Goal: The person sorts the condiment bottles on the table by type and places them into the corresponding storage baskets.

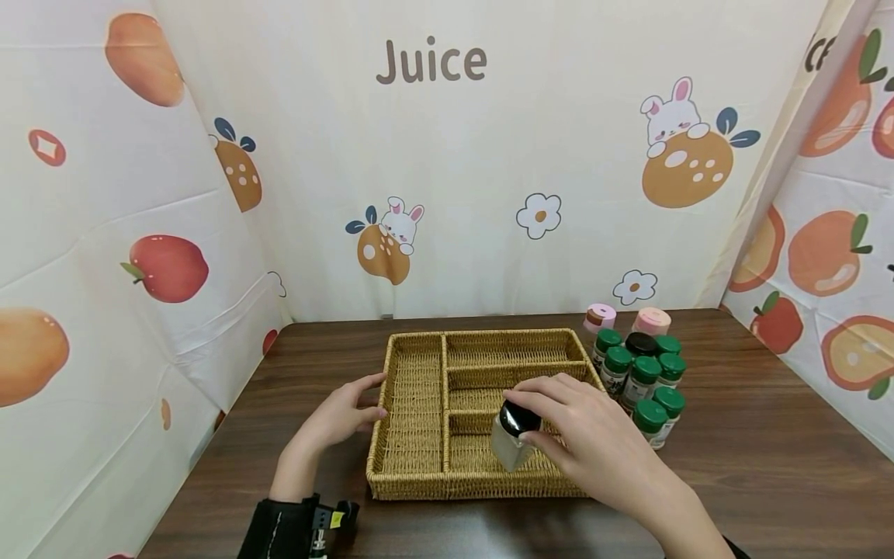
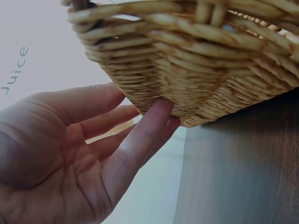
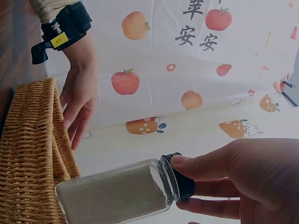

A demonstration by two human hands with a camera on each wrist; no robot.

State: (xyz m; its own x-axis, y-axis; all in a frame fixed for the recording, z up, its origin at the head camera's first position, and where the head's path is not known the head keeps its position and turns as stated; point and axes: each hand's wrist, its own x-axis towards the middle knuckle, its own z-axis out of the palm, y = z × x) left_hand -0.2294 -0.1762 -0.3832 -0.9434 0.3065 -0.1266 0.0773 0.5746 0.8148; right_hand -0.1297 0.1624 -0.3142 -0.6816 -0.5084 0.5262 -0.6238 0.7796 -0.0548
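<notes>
Pale curtains printed with fruit, flowers, rabbits and the word "Juice" stand behind and to both sides of a dark wood-grain table. On it sits a woven basket, split into one long compartment at left and three shorter ones stacked at right. A person's right hand reaches over the basket's right side, thumb and fingers pinching a lid, while the left hand, fingers loosely spread, touches the outside of the basket's left wall. A dark wrist strap with a yellow label rings the left wrist. Held by its black lid, a clear jar of pale contents hangs tilted above the nearest right-hand compartment; whether its base touches the wicker cannot be told. Close by the basket's right edge cluster smaller bottles: seven with green caps, one with a black cap among them, and, at the back, two containers with pink lids, side by side
</notes>
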